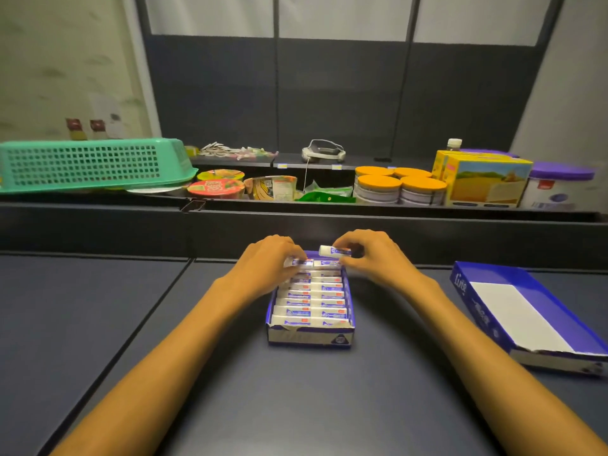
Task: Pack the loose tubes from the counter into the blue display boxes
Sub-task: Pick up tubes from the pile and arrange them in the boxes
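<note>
Both my forearms reach forward over dark grey counter (296,406), converging on blue cardboard display box (351,311) at centre. Box packed with two columns of white tubes with blue-red labels (311,302). My left hand (266,264) palm down at far left end, fingers curled round small white tube (297,262). My right hand (371,255) pinches another white tube (335,250) horizontally just above far row. Second blue display box (493,292), open, lies to right.
</note>
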Tool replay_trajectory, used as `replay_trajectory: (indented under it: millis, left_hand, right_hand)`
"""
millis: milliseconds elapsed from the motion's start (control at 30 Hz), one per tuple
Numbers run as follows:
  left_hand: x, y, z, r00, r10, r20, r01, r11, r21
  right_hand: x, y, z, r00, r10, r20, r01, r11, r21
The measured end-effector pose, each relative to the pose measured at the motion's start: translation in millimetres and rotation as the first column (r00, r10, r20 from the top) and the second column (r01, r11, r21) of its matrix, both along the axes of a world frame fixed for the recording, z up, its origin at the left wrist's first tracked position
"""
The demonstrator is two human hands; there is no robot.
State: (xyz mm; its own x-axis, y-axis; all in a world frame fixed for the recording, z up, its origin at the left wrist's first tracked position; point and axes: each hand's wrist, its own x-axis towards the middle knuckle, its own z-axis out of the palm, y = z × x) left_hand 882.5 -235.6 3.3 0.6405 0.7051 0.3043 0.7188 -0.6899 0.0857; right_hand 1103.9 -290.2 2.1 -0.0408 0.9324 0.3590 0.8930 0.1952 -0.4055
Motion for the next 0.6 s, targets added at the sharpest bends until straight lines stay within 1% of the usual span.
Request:
replay_trajectory:
  millis: [67, 133, 233, 467, 600]
  left_hand:
    - [2.3, 2.5, 0.2, 0.998, 0.003, -0.069, -0.003, 1.000, 0.003]
    - [3.5, 5.3, -0.7, 0.995, -0.002, -0.102, 0.002, 1.000, 0.003]
    - [2.8, 6.0, -1.7, 0.992, -0.022, -0.128, 0.024, 1.000, 0.011]
    - [0.4, 11.0, -5.0, 0.977, -0.072, -0.203, 0.092, 0.992, 0.091]
    - [0.0, 12.0, -7.4, 0.978, -0.076, -0.196, 0.096, 0.991, 0.095]
  right_hand:
    - [2.9, 1.5, -0.3, 1.000, 0.015, -0.019, -0.015, 1.000, 0.007]
    - [5.3, 3.2, -1.1, 0.999, 0.023, -0.025, -0.023, 1.000, 0.019]
    - [4.4, 3.8, -0.9, 0.999, 0.023, -0.035, -0.023, 1.000, 0.021]
    - [0.1, 2.1, -3.0, 1.000, -0.008, -0.007, 0.008, 1.000, 0.011]
    - [-2.7, 0.3, -0.2, 0.999, -0.025, 0.031, 0.026, 1.000, -0.013]
